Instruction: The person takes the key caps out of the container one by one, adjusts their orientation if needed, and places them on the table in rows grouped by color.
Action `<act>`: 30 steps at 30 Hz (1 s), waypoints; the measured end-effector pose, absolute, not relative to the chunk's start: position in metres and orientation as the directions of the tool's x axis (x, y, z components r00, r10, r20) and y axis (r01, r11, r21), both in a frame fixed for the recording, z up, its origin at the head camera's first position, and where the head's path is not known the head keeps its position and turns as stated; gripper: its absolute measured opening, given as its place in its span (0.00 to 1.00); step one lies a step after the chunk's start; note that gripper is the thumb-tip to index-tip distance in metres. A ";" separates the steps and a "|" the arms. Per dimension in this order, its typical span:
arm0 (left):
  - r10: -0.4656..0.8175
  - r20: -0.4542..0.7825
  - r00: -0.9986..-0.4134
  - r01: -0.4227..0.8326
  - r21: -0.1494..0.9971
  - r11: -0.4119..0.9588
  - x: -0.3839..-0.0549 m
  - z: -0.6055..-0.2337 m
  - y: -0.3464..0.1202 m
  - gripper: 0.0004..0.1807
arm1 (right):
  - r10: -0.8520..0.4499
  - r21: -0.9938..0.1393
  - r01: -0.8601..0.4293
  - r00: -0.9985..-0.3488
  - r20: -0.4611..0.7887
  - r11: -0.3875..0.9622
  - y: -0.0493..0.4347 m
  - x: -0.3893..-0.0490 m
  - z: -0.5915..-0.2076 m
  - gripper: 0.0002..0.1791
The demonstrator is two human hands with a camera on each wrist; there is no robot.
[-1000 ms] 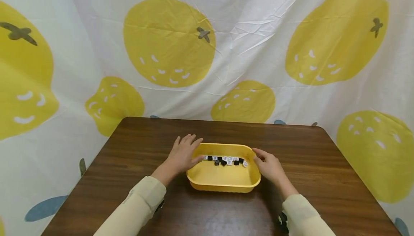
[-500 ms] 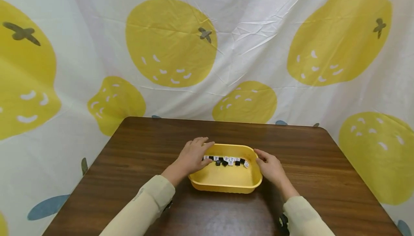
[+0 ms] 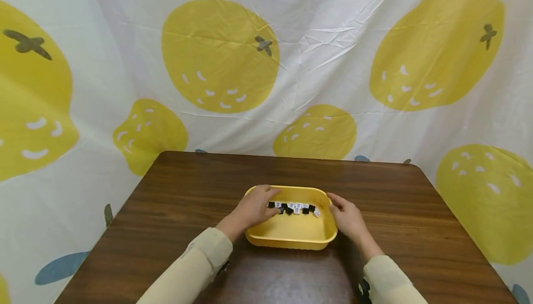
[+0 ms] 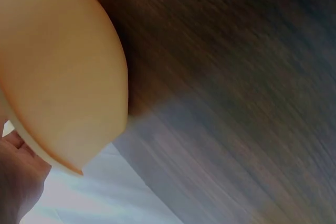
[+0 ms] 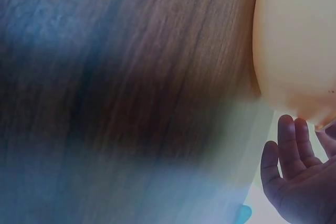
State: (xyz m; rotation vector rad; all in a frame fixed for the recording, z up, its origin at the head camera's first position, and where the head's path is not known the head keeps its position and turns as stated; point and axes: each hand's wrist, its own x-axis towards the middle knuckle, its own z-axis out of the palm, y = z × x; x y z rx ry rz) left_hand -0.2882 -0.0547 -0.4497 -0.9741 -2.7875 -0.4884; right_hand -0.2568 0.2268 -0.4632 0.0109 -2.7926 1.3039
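A yellow plastic basin [image 3: 291,238] stands on the table. Along its far side lie several small white and black blocks [image 3: 297,206]; the white ones bear dark marks too small to read. My left hand [image 3: 255,207] reaches over the basin's left rim, its thumb and fingers apart close to the leftmost blocks, some of which it hides. At the right rim, my right hand [image 3: 349,217] holds the basin between thumb and index finger. In the right wrist view the other fingers of the right hand [image 5: 296,169] hang spread below the rim.
The dark brown wooden table [image 3: 395,220] surrounds the basin on all sides. Behind it hangs a white cloth [image 3: 291,72] printed with large yellow lemons. Cream sleeves [image 3: 191,262] cover both forearms.
My left hand has moved right and down, from beside the basin's left rim to over its inside. The right hand stays at the right rim, and the blocks lie as before.
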 end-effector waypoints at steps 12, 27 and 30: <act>0.573 0.177 -0.800 0.598 0.308 0.740 -0.292 -0.454 -0.045 0.26 | 0.032 -0.764 -0.039 -0.996 0.079 0.645 0.225 -0.255 -0.463 0.23; 0.551 0.078 -0.831 0.555 0.201 0.807 -0.295 -0.462 -0.038 0.15 | 0.038 -0.781 -0.033 -0.997 0.072 0.623 0.225 -0.256 -0.467 0.23; 0.545 0.063 -0.836 0.546 0.186 0.817 -0.295 -0.462 -0.037 0.13 | 0.045 -0.785 -0.033 -0.996 0.077 0.619 0.225 -0.256 -0.467 0.23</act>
